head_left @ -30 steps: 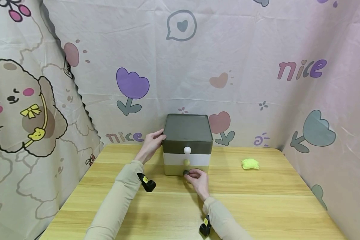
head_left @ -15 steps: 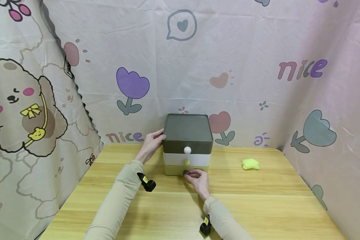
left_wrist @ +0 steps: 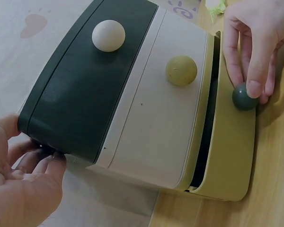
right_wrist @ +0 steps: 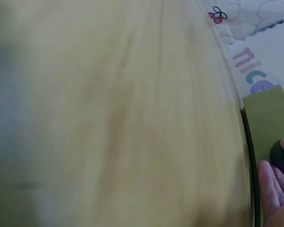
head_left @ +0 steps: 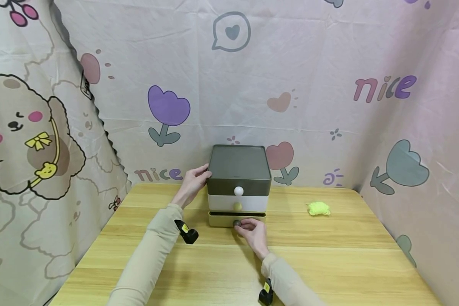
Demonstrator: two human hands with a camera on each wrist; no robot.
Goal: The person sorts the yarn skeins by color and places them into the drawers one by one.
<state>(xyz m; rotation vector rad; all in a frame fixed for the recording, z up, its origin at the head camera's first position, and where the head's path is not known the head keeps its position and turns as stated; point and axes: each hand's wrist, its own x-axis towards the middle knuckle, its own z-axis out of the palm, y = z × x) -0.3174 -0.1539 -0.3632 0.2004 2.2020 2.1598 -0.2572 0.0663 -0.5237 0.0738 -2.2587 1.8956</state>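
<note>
A three-tier drawer box [head_left: 239,163] stands at the back of the table, with dark green, white and olive tiers. Its bottom olive drawer [left_wrist: 229,156] is out a little, and a dark gap shows along its upper edge. My right hand [head_left: 253,233] pinches that drawer's dark round knob [left_wrist: 244,97] between thumb and fingers. At the box's upper left corner, my left hand [head_left: 191,185] grips the dark top tier, its fingers [left_wrist: 52,168] bent against the side. The white knob [head_left: 239,191] and olive knob [head_left: 237,206] above are untouched.
A small bundle of neon yellow yarn [head_left: 319,208] lies on the wooden table [head_left: 329,263] to the right of the box. Behind the box hangs a printed cloth [head_left: 229,85], with another cloth along the left side. Black cameras are strapped to both wrists.
The bottom drawer, flush with the box before, has come forward slightly with the right hand on its knob. The left hand stays at the box's corner.
</note>
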